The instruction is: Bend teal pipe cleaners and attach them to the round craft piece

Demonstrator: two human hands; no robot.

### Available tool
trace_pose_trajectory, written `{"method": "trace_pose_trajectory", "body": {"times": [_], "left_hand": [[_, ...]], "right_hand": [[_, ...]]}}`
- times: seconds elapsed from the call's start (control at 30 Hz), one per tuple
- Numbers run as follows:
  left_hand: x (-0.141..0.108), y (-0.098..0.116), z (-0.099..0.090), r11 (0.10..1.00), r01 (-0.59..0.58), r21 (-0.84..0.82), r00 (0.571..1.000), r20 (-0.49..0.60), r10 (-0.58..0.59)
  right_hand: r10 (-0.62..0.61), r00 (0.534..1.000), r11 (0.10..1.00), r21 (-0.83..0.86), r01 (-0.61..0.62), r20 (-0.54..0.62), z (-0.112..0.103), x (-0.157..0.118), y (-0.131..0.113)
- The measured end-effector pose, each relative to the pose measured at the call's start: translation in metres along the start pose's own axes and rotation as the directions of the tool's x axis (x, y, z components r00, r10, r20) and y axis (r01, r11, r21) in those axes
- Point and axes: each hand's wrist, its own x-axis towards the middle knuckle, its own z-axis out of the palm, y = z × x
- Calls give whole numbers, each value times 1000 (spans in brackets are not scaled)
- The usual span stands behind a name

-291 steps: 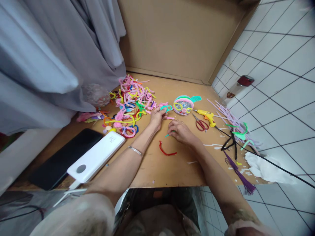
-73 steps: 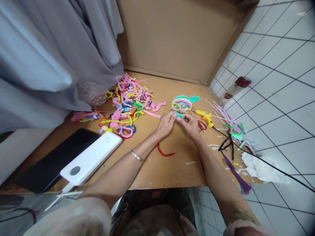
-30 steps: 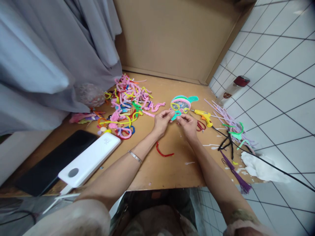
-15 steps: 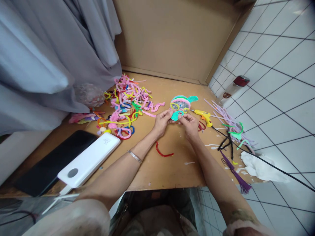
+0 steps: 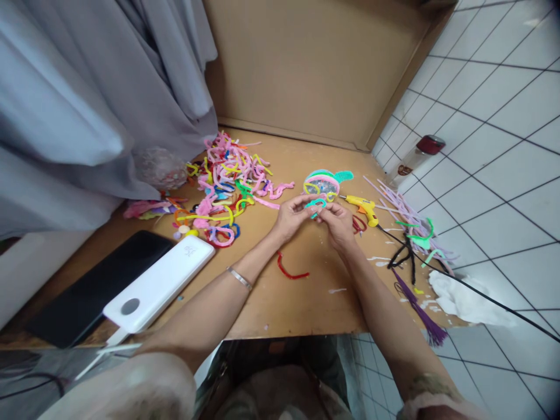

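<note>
Between my two hands is a small teal pipe cleaner piece (image 5: pixel 315 204), bent into a loop at its top. My left hand (image 5: pixel 294 217) pinches its left side and my right hand (image 5: pixel 338 223) its lower right; the fingers cover much of it. Just beyond my fingertips rests a round pipe cleaner craft (image 5: pixel 321 184) with a pink and teal rim, a shiny middle and a teal tab at its right. A yellow hot glue gun (image 5: pixel 362 208) lies right of my right hand. Nearer me is a bent red pipe cleaner (image 5: pixel 291 274).
Tangled pipe cleaners (image 5: pixel 230 175) are heaped at the back left. A white power bank (image 5: pixel 160 286) and a black slab (image 5: pixel 100 289) lie at left. Along the right are lilac pipe cleaners (image 5: pixel 402 213), a purple tassel (image 5: pixel 422 312), crumpled tissue (image 5: pixel 455 294) and the gun's black cord (image 5: pixel 476 286).
The teal piece has been turned between my fingers, so less of its flat face shows. My left fingers have moved over its top edge. Things on the table stay put.
</note>
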Motion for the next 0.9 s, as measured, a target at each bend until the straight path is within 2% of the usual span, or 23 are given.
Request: {"method": "trace_pose_trajectory", "body": {"times": [0.2,0.3,0.4,0.53,0.9], "left_hand": [[4,3,-8,1000,7,-4,999,-32,-7],[4,6,-9,987,-75,139,995,-55,83],[2,9,-6,941,-182,287,980,-21,196],[-1,13,-3,904,-241,354,963,-26,267],[-7,23,0,869,-223,442,963,-41,267]], "right_hand": [[51,998,997,51,-52,35,-2,0,-4],[81,991,995,46,-86,104,-4,0,-8],[100,986,992,56,-109,136,-4,-1,-10],[118,984,986,99,-132,136,-2,-2,-11],[105,987,989,86,-117,125,-2,-1,-11]]}}
